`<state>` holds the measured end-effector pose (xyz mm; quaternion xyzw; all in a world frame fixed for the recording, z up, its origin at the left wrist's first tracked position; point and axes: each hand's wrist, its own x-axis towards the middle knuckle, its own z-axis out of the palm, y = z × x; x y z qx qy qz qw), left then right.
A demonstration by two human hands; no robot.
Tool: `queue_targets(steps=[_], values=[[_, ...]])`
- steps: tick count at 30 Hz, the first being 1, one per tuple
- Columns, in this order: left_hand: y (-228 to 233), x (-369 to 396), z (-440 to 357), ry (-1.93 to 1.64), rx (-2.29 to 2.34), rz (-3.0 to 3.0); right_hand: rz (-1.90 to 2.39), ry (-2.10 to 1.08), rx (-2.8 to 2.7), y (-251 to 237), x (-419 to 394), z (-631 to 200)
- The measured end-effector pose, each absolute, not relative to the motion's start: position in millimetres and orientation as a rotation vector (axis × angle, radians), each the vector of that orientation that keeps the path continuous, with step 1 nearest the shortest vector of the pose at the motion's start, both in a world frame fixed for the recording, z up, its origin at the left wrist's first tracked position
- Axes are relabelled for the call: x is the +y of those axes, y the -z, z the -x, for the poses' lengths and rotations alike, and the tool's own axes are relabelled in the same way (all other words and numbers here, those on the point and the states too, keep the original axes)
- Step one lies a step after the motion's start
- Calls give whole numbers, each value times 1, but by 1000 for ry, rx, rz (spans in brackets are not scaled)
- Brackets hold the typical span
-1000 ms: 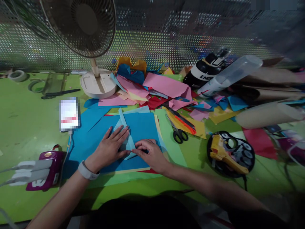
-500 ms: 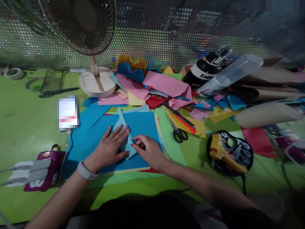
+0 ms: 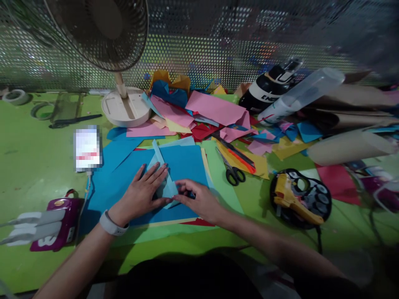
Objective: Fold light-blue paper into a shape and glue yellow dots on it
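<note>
Lying between the two hands on a darker blue sheet (image 3: 188, 164), a pale blue paper (image 3: 171, 183) is seen partly covered. Along it a narrow folded strip is formed, slanting from a pointed upper end down toward the right hand (image 3: 199, 200); at the lower end a wider flat part is shown, edged by a dark shadow. Its left side is hidden beneath the left hand (image 3: 144, 190), which is spread flat, palm down, with fingers extended. The right hand is half curled, its thumb and forefinger brought to the strip's right edge; whether the paper is pinched there cannot be told. Under the blue sheet, light green paper (image 3: 225, 189) is laid, with black-handled scissors (image 3: 235, 176) placed near its right edge.
</note>
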<state>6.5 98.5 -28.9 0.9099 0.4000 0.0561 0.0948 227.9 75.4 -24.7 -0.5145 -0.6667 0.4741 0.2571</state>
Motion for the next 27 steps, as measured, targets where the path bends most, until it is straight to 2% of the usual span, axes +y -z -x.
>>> queue_targets(steps=[8,17,27], values=[[31,100,-5,-188,1168,-2742,1185,-1240,-1824,30,58,-239],[29,100,-7,-173,1183,-2747,1515,-1453,-1728,13,68,-230],[32,99,-7,-190,1184,-2722,1528,-841,-2131,17,75,-221]])
